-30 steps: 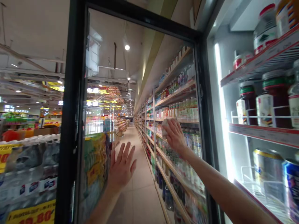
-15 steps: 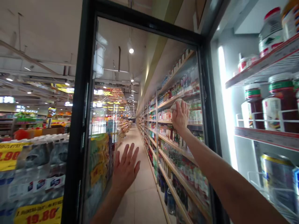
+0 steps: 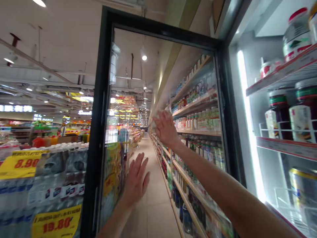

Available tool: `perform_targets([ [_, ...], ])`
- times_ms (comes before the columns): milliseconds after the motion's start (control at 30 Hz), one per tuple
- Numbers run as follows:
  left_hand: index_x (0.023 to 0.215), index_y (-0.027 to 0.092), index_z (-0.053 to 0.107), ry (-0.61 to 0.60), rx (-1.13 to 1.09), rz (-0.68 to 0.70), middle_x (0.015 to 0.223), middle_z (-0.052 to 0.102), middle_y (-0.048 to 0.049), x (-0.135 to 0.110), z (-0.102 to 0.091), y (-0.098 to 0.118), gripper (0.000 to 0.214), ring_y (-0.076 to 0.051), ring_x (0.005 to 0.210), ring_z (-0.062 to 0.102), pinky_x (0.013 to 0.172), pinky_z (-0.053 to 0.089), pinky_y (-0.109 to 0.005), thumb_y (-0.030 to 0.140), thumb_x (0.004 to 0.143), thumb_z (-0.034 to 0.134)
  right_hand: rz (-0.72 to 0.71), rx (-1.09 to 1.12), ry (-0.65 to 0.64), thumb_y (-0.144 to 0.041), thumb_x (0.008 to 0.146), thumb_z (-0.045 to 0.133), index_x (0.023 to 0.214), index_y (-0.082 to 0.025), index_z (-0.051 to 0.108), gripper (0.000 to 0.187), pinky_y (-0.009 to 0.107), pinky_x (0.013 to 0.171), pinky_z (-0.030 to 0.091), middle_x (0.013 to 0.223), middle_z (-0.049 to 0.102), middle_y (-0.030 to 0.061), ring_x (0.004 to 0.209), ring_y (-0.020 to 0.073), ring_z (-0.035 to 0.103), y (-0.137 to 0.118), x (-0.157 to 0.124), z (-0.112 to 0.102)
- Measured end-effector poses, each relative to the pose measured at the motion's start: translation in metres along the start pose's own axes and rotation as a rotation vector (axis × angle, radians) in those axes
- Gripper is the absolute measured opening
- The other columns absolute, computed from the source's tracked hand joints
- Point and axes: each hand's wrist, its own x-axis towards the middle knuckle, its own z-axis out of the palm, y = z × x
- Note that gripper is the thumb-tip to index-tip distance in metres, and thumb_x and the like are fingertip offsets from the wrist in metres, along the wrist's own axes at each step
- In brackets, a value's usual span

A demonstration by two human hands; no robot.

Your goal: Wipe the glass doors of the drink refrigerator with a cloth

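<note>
In the head view my right hand (image 3: 164, 129) is stretched forward at the glass of an open cooler door (image 3: 105, 82). It presses a pale cloth (image 3: 156, 119) against the pane; hand and cloth are smeared by motion, and the palm hides much of the cloth. My left hand (image 3: 137, 178) is lower down, fingers stretched out and a little spread, holding nothing. It is held up to the same pane, though I cannot tell whether it touches the glass.
To the right, lit cooler shelves (image 3: 284, 71) hold bottles (image 3: 278, 114) and a can (image 3: 302, 188). Left of the door stand packs of bottled drinks (image 3: 59, 191) with yellow price signs (image 3: 56, 223). Through the glass runs an aisle floor (image 3: 153, 215) beside long stocked shelves (image 3: 195, 132).
My right hand has swept left across the glass with the cloth. My left hand stays low with its fingers slightly closer together. The view has shifted a little, moving the door rightward.
</note>
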Motion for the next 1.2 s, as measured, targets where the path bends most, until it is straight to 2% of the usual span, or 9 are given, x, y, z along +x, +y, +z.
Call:
perform_targets([
  [100,0.146,0.022,0.013,0.125,0.069,-0.168,0.150,0.026,-0.0111,0.003,-0.013,-0.024,0.065,-0.022,0.138,0.024,0.111,0.025,-0.044,0.019,0.088,0.044,-0.313,0.050,-0.113,-0.035,0.088,0.046,0.133,-0.023,0.043,0.047,0.051,0.112,0.021,0.147,0.034,0.0083,0.140,0.0272,0.017,-0.021,-0.027,-0.003],
  [167,0.146,0.022,0.014,0.147,0.147,-0.218,0.151,0.024,-0.0110,0.005,-0.017,-0.036,0.066,-0.023,0.139,0.021,0.111,0.022,-0.045,0.020,0.088,0.045,-0.352,0.064,-0.128,-0.035,0.088,0.046,0.133,-0.025,0.044,0.046,0.050,0.112,0.022,0.146,0.036,0.0064,0.139,0.0253,0.020,-0.023,-0.024,-0.004],
  [333,0.146,0.024,0.014,0.114,0.200,-0.197,0.152,0.019,-0.0090,0.004,-0.017,-0.041,0.067,-0.025,0.140,0.017,0.112,0.020,-0.047,0.022,0.087,0.046,0.107,-0.004,0.011,-0.030,0.090,0.041,0.134,-0.019,0.042,0.046,0.053,0.111,0.022,0.147,0.033,0.0123,0.139,0.0288,0.021,-0.025,0.006,0.000],
  [500,0.145,0.023,0.019,0.096,0.219,-0.201,0.152,0.020,-0.0104,0.002,-0.017,-0.039,0.062,-0.025,0.140,0.019,0.110,0.024,-0.045,0.022,0.088,0.045,-0.380,0.099,-0.141,-0.034,0.086,0.048,0.135,-0.024,0.042,0.050,0.048,0.114,0.019,0.147,0.034,0.0061,0.140,0.0257,0.018,-0.053,-0.031,0.002],
  [533,0.144,0.021,0.021,0.090,0.223,-0.203,0.151,0.022,-0.0110,0.001,-0.016,-0.040,0.060,-0.025,0.140,0.019,0.110,0.024,-0.044,0.022,0.088,0.044,-0.398,0.109,-0.147,-0.034,0.086,0.048,0.134,-0.025,0.043,0.049,0.048,0.114,0.019,0.147,0.035,0.0053,0.140,0.0248,0.018,-0.055,-0.033,0.004],
  [700,0.139,0.017,0.032,0.096,0.204,-0.215,0.149,0.028,-0.0130,-0.001,-0.014,-0.044,0.051,-0.023,0.140,0.018,0.112,0.020,-0.042,0.024,0.090,0.040,0.044,0.048,0.001,-0.029,0.089,0.043,0.135,-0.020,0.042,0.047,0.053,0.112,0.019,0.147,0.033,0.0105,0.140,0.0273,0.019,-0.062,-0.012,0.011],
  [933,0.140,0.016,0.030,0.051,0.155,-0.165,0.148,0.030,-0.0142,-0.006,-0.018,-0.047,0.052,-0.024,0.141,0.016,0.111,0.022,-0.043,0.025,0.090,0.040,-0.391,0.129,-0.137,-0.030,0.085,0.049,0.127,-0.023,0.050,0.042,0.048,0.114,0.019,0.144,0.040,0.0056,0.140,0.0248,0.020,-0.094,-0.080,0.003],
  [1100,0.140,0.015,0.031,0.031,0.181,-0.193,0.147,0.031,-0.0146,-0.011,-0.020,-0.040,0.051,-0.024,0.141,0.015,0.111,0.022,-0.045,0.025,0.090,0.038,0.027,0.045,0.014,-0.023,0.087,0.044,0.131,-0.017,0.046,0.045,0.051,0.111,0.021,0.144,0.039,0.0126,0.140,0.0265,0.017,-0.084,-0.074,0.005],
  [1200,0.140,0.014,0.030,0.012,0.222,-0.196,0.145,0.035,-0.0162,-0.020,-0.020,-0.031,0.053,-0.024,0.141,0.016,0.111,0.022,-0.045,0.026,0.090,0.042,-0.102,0.075,-0.044,-0.022,0.086,0.046,0.130,-0.020,0.048,0.044,0.050,0.112,0.019,0.143,0.040,0.0101,0.140,0.0261,0.017,-0.089,-0.092,0.002],
])
